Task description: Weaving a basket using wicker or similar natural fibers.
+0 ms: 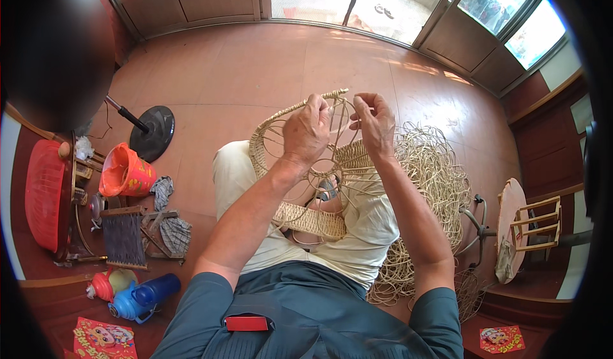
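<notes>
A round frame (257, 158) with inner wire rings, partly wrapped in straw-coloured cord, rests across my lap. Dense woven bands cover its near edge and right side. Near its far rim, my left hand (308, 131) is closed, its fingers pinched at the frame and a strand; the exact grip is partly hidden. Just to the right, my right hand (377, 122) has thumb and fingertips pressed together on a thin cord (343, 128) that runs toward the left hand. A big loose heap of the same cord (434, 180) lies on the floor beside my right leg.
On the left stand a black round base with a pole (153, 132), a red bucket (128, 170), a small folding stool (124, 237) and a blue bottle (156, 292). A round-topped stool (511, 231) lies tipped at right. Glass doors (357, 4) close the far side.
</notes>
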`<state>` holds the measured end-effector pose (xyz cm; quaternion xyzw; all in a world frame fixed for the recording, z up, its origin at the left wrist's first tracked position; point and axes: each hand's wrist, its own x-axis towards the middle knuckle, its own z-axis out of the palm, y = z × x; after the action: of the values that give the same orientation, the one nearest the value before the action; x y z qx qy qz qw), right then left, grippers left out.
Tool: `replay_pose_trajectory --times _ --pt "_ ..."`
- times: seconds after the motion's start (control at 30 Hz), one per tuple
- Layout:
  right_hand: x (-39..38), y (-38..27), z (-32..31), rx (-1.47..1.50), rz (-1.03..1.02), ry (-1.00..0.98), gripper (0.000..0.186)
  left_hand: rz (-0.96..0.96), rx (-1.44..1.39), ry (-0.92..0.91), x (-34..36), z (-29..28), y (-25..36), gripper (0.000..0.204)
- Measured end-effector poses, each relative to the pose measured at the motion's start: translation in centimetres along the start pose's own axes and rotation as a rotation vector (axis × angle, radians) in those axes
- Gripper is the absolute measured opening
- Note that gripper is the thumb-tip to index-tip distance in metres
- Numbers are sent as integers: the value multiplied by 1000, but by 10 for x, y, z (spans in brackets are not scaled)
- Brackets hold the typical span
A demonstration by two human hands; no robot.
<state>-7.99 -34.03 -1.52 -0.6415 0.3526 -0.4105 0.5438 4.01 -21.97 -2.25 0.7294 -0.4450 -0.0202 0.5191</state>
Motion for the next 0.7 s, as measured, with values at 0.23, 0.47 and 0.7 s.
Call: replay_pose_trajectory --times 0.23,0.47,0.7 --pt "-11 -9 6 -187 -78 -115 19 100 281 -136 0 -8 -4 13" --pt "-8 9 9 -241 -162 -56 18 312 567 -221 4 1 -16 11" --pt "-13 2 12 -274 -206 -25 18 163 416 -287 0 -19 8 14"
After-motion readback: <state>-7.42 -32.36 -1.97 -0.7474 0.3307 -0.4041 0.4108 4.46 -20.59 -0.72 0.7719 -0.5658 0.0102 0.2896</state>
